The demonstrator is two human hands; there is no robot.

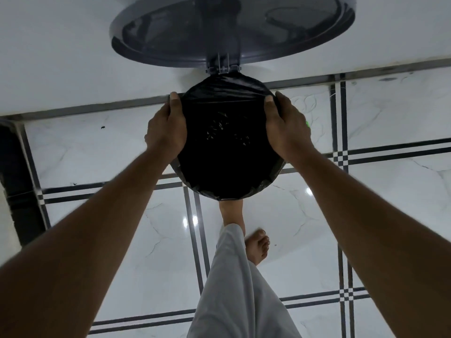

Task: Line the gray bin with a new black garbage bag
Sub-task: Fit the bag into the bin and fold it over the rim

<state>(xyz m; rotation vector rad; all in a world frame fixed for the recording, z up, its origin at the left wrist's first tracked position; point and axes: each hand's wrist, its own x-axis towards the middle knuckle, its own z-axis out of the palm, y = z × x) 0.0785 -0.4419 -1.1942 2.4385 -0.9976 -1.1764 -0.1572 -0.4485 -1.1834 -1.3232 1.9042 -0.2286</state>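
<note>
The person stands over the gray bin, which sits on the white tiled floor (pixel 366 215) close up against the wall (pixel 61 57), just beyond the dark border strip along the floor's far edge. Little of the bin's own body shows from here; its round mouth is wrapped all the way round by the black garbage bag (pixel 227 162), whose rim is folded over the edge and looks a bit ragged on the near side. The bag hangs down inside, dark, with a few crinkles catching the light in the middle.

The gray lid (pixel 231 28) is swung up and back on its hinge (pixel 223 67), leaning toward the wall with its underside facing the room.

Both hands are on the bin's rim, one on each side. The left hand (pixel 166 130) clasps the left edge, thumb laid over the top of the plastic and fingers curled down the outside. The right hand (pixel 288 128) mirrors it on the right edge, thumb on top, pressing the bag against the rim. How tightly the fingers grip underneath I can't quite make out.

One bare foot (pixel 231 213) reaches under the near side of the bin, perhaps onto a pedal, though that part is hidden. The other foot (pixel 258 247) rests on the tiles behind it, below a pale trouser leg (pixel 234 289).
</note>
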